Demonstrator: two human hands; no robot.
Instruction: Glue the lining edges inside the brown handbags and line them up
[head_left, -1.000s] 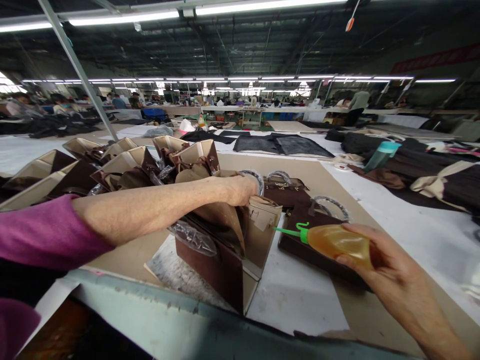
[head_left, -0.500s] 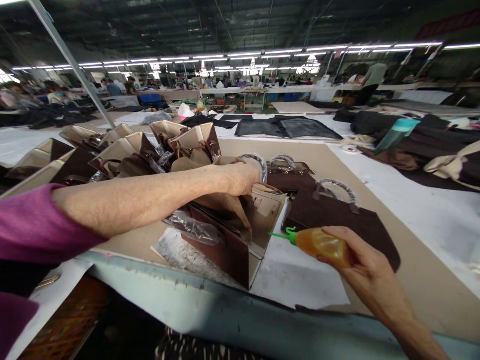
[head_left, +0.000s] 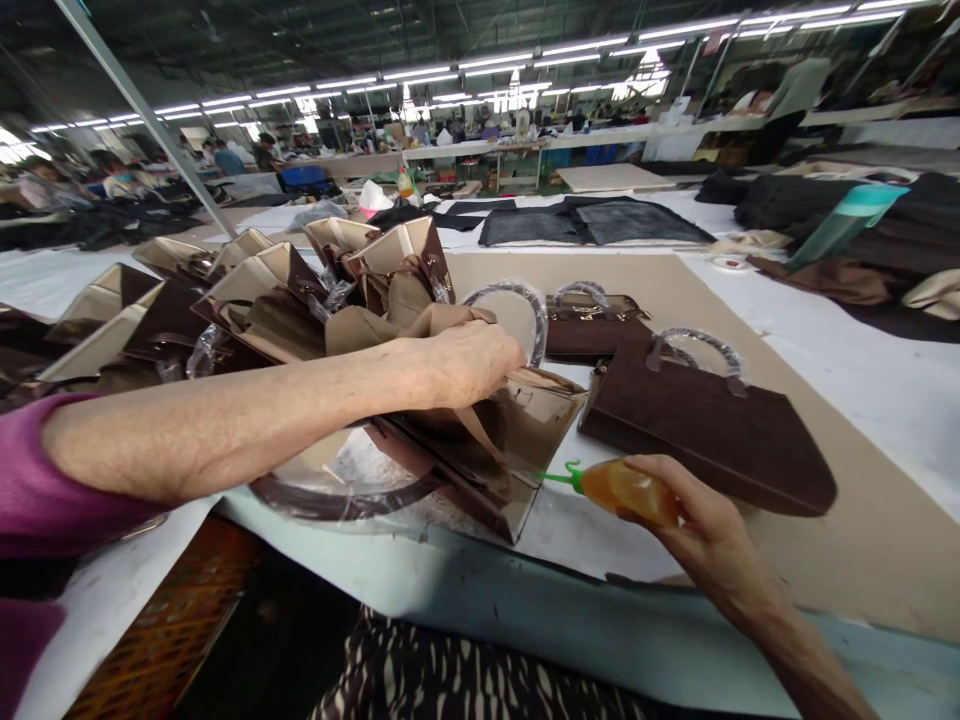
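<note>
My left hand (head_left: 469, 362) is closed on the top of an open brown handbag (head_left: 480, 450) that tilts toward me at the table's near edge, its plastic-wrapped handle (head_left: 345, 495) hanging low. My right hand (head_left: 701, 525) grips an amber squeeze bottle (head_left: 626, 492) with a green nozzle; the tip points at the bag's tan inner panel, very close to it. Whether it touches I cannot tell. A finished brown handbag (head_left: 705, 425) lies flat just beyond the bottle.
Several open bags (head_left: 247, 300) stand in a row to the left on tan cardboard (head_left: 750, 300). Another flat bag (head_left: 592, 325) lies behind. A teal bottle (head_left: 844, 222) and dark fabric (head_left: 592, 222) lie farther off. Other people work at distant tables.
The open bag has tipped further toward me under my left hand and its wrapped handle has swung down. My right hand brought the bottle lower and nearer the bag.
</note>
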